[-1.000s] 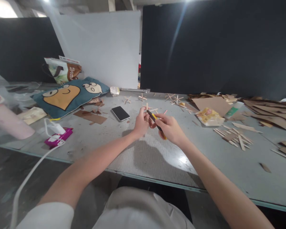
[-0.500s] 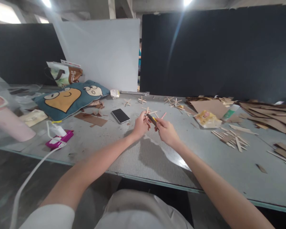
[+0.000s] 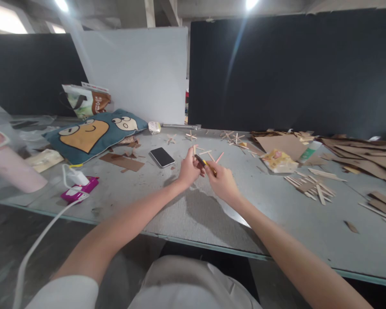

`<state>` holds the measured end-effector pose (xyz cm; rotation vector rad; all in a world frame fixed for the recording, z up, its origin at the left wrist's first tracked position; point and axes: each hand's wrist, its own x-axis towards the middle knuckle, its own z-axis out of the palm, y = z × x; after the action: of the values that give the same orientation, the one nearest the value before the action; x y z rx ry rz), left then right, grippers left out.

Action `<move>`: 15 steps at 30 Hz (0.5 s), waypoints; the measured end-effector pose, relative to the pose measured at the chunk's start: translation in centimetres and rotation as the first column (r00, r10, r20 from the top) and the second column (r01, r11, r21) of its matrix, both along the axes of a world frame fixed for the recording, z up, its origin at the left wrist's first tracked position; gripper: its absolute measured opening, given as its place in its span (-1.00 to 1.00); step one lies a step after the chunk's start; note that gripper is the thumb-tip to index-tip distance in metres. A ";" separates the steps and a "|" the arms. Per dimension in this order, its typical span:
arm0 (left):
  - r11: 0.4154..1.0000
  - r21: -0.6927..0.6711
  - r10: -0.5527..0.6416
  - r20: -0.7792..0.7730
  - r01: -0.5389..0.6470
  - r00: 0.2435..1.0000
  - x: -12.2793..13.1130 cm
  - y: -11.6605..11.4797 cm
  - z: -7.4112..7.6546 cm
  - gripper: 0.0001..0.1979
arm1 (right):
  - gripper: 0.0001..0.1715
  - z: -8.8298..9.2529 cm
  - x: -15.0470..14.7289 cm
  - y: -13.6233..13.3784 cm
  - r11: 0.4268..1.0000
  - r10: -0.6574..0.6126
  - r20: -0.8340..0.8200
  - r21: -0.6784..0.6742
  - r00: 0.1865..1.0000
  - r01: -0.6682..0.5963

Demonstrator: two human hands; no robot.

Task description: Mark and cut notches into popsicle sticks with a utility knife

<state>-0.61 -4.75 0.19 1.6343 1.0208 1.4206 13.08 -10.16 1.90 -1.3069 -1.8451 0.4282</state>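
Note:
Above the middle of the table, my left hand (image 3: 188,169) pinches a short pale wooden stick (image 3: 194,149) that points upward. My right hand (image 3: 224,182) is wrapped round a black and yellow craft knife (image 3: 200,161), whose dark front end reaches to the stick at my left fingers. Whether the blade touches the wood is too small to tell. Just beyond my hands lie loose wooden sticks (image 3: 205,152) and a reddish stick (image 3: 220,157). Small crossed-stick stars (image 3: 191,135) stand farther back.
A phone (image 3: 162,157) lies left of my hands, near cardboard scraps (image 3: 121,162) and a blue cushion (image 3: 94,131). On the right are a yellow packet (image 3: 279,162), a glue stick (image 3: 309,152), a pile of sticks (image 3: 321,194) and stacked cardboard (image 3: 360,155). A purple power strip (image 3: 71,195) sits front left.
My right hand has turned and shifted slightly left with the knife, showing more of its yellow handle. The stick in my left hand has moved a little left and stands more upright.

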 end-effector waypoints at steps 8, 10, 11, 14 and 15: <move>0.994 0.108 0.023 -0.129 -0.009 0.991 -0.6 0.1 -0.1 -0.54 | -0.67 0.4 0.1 -0.5 1.000 0.012 -0.023 0.009 1.000 -0.012; 0.994 0.112 0.012 -0.135 0.004 0.991 -0.7 0.4 -0.3 -0.55 | -0.69 0.4 0.2 -0.4 1.000 0.021 -0.026 0.007 0.999 -0.021; 0.994 0.112 0.008 -0.135 0.007 0.991 -0.7 0.5 -0.5 -0.55 | -0.70 0.5 0.2 -0.3 1.000 0.023 -0.026 0.002 0.999 -0.023; 0.994 0.105 0.010 -0.157 0.007 0.988 -0.7 1.0 -1.2 -0.56 | -0.72 0.6 0.2 0.1 1.000 0.012 -0.031 -0.024 0.999 -0.013; 0.994 0.105 0.013 -0.180 0.006 0.984 -0.7 1.2 -1.4 -0.55 | -0.73 0.6 0.2 0.2 0.999 0.005 -0.043 -0.046 0.999 -0.007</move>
<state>-1.34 -3.56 -1.19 1.8660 1.0654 1.3681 13.24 -9.91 2.47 -1.3133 -1.8139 0.5003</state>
